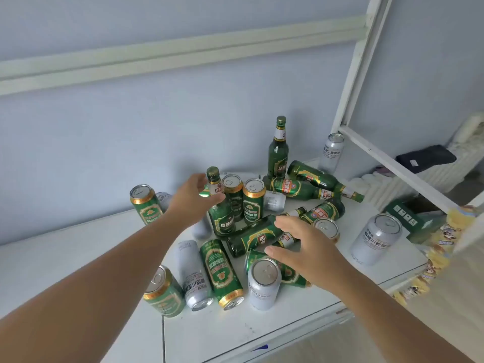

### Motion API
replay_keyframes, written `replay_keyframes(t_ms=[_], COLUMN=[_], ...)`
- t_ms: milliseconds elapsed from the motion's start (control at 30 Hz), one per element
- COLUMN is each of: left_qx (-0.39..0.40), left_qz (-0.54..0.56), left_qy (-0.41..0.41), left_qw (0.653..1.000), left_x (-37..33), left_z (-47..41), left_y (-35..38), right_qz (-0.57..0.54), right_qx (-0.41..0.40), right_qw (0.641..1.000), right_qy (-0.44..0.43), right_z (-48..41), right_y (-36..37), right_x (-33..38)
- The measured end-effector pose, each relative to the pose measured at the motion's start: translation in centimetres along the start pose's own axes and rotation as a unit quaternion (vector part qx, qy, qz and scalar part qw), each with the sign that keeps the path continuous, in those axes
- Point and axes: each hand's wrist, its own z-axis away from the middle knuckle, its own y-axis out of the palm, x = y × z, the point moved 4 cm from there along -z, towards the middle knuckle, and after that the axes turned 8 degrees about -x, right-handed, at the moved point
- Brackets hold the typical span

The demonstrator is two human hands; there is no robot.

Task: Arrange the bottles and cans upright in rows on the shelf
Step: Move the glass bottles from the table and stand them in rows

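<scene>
Green glass bottles and green and silver cans crowd the white shelf top (264, 334). My left hand (192, 199) reaches to an upright green bottle (222, 218); its thumb crosses the bottle's shoulder and the fingers are straight beside the neck. My right hand (303, 248) hovers with spread fingers over a lying green bottle (252, 237). Another bottle (278, 153) stands at the back, and two lying bottles (313, 176) are stacked beside it. Upright green cans (253, 201) stand behind my hands. A green can (221, 271) and a silver can (193, 276) lie in front.
A silver can (374, 239) stands near the right edge and another (332, 151) at the back corner. The white shelf post (352, 82) rises on the right. Beyond it are a green box (408, 221), a dark flat object (425, 157) and a yellow patterned fringe (432, 260).
</scene>
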Motion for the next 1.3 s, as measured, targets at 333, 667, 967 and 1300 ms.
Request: replay_keyframes(t_ms=[333,667,967,1300], left_qx=[-0.034,-0.063,-0.078,-0.092], left_qz=[0.011,-0.044,-0.044,-0.041], left_qy=[-0.013,-0.004,-0.005,-0.015], left_qw=[0.999,0.997,0.996,0.995], left_x=[0.1,-0.3,-0.8,-0.4], left_z=[-0.8,-0.7,0.0,1.1], left_y=[1.6,2.2,1.9,1.1], right_qz=[-0.002,0.003,-0.002,0.074], right_qx=[0.038,0.027,0.02,0.007], right_qw=[0.999,0.999,1.0,0.996], right_qy=[0.008,0.018,0.016,-0.053], right_z=[0.3,1.4,1.9,-3.9], right_y=[1.2,0.4,-0.1,-3.4], right_x=[-1.4,-3.1,-4.1,-1.4])
